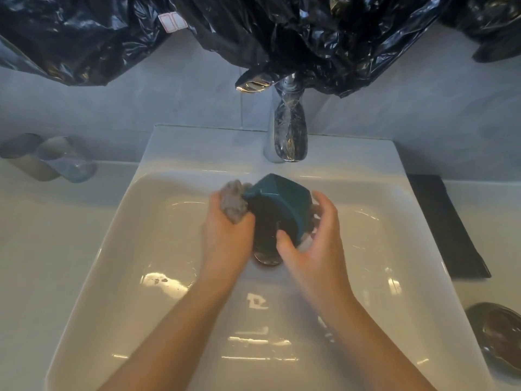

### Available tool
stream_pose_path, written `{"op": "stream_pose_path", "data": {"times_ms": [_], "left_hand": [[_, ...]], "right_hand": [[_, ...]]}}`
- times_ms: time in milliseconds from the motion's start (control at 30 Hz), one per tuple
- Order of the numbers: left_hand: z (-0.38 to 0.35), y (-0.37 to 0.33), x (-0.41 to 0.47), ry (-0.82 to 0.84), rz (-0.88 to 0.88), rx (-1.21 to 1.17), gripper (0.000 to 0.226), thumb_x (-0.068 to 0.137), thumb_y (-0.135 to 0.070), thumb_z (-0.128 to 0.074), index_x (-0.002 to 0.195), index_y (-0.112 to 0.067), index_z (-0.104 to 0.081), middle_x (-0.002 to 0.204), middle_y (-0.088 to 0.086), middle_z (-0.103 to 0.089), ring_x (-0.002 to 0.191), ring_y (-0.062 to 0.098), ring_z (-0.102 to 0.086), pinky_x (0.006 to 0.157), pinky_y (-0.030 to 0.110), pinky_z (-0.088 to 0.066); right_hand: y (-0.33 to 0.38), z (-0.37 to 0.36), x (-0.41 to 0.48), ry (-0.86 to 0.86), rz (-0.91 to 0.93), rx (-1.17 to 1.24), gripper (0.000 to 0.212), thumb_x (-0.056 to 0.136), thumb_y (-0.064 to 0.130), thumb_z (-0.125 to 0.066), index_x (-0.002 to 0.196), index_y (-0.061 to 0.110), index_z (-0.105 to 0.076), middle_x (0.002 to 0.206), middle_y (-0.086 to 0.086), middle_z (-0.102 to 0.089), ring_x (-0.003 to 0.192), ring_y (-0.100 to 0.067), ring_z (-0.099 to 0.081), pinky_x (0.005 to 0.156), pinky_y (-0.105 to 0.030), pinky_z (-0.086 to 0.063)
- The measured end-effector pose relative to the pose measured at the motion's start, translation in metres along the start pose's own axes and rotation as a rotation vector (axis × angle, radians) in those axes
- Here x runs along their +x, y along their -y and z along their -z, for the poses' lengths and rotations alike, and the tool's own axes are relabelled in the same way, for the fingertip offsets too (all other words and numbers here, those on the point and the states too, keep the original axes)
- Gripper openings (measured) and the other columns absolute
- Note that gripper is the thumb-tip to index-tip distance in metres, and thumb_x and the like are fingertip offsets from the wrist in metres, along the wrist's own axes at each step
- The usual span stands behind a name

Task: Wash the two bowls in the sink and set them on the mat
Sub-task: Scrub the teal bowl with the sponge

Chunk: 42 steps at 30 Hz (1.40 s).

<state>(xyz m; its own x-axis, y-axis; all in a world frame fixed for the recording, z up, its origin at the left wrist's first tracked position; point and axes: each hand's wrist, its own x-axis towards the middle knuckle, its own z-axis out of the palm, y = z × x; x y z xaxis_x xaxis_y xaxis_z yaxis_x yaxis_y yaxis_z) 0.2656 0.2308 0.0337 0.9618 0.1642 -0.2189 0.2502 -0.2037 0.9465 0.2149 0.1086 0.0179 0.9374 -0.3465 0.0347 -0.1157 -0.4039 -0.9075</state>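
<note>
Black plastic sheeting (282,32) hangs over the wall beyond both grips. A chrome tap (287,131) stands under it, and its spout ends just past the fingertips. A shiny chrome holder (253,83) is on the wall beside the tap. Far to the left of the left grip (225,232), two cups (59,162) lie tipped on the surface. To the right of the right grip (313,249), well apart from it, the black mat (445,227) lies flat on the surface with nothing on it. A dark brown dish (499,331) sits nearer the person on that same side. Whether it is the second bowl cannot be told.

Both grips are inside the white sink (141,249), above the dark drain (266,259), which shows just below and between them. The teal bowl (279,196) is between the two grips, tilted so that its dark inside faces the left grip. The right grip holds the bowl, with its thumb curled over the near rim and its fingers behind the outer wall. The left grip is closed around a grey cloth (234,201), which touches the bowl's left rim.
</note>
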Motion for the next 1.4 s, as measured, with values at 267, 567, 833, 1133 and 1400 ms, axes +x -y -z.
{"op": "stream_pose_path", "data": {"times_ms": [267,567,833,1133,1400], "left_hand": [[0.015,-0.012,0.009,0.165,-0.783,0.927,0.06,0.07,-0.008,-0.071,0.126,-0.013,-0.051,0.103,0.013,-0.064,0.065,0.038,-0.065,0.049,0.039,-0.053],[0.004,0.002,0.001,0.171,-0.732,0.732,0.052,0.072,-0.021,-0.054,0.125,-0.021,-0.053,0.101,0.003,-0.065,0.075,0.033,-0.065,0.059,0.041,-0.055],[-0.007,0.007,-0.023,0.064,-0.226,0.175,0.042,0.082,-0.01,-0.059,0.111,-0.037,-0.046,0.087,-0.011,-0.064,0.073,0.0,-0.062,0.058,0.018,-0.052],[-0.044,0.01,-0.044,0.018,0.245,-0.377,0.037,0.087,-0.006,-0.053,0.113,-0.031,-0.048,0.092,-0.003,-0.061,0.08,0.012,-0.062,0.049,0.022,-0.053],[-0.002,0.007,-0.002,-0.012,-0.048,0.055,0.042,0.08,-0.005,-0.058,0.109,-0.034,-0.047,0.093,-0.009,-0.063,0.085,0.01,-0.064,0.077,0.044,-0.058]], "right_hand": [[0.002,-0.004,0.0,0.103,0.052,-0.085,0.08,0.085,0.02,-0.069,0.146,0.047,-0.025,0.132,0.006,-0.052,0.112,-0.007,-0.056,0.083,-0.008,-0.049],[-0.008,-0.006,0.005,0.011,0.043,-0.071,0.028,0.085,0.0,-0.058,0.104,0.021,-0.061,0.096,0.004,-0.061,0.086,0.004,-0.055,0.073,0.002,-0.038],[-0.003,-0.002,0.003,-0.127,0.036,0.111,0.028,0.084,0.011,-0.057,0.11,0.023,-0.062,0.099,0.013,-0.064,0.096,0.005,-0.057,0.078,-0.007,-0.048],[0.002,0.004,0.005,-0.288,-0.116,0.388,0.028,0.098,0.006,-0.053,0.116,0.027,-0.057,0.104,0.017,-0.062,0.092,0.015,-0.058,0.07,-0.005,-0.05],[-0.012,0.012,0.014,0.167,-0.034,-0.038,0.073,0.087,0.027,-0.071,0.145,0.04,-0.029,0.126,0.009,-0.055,0.114,-0.004,-0.054,0.078,-0.003,-0.047]]}}
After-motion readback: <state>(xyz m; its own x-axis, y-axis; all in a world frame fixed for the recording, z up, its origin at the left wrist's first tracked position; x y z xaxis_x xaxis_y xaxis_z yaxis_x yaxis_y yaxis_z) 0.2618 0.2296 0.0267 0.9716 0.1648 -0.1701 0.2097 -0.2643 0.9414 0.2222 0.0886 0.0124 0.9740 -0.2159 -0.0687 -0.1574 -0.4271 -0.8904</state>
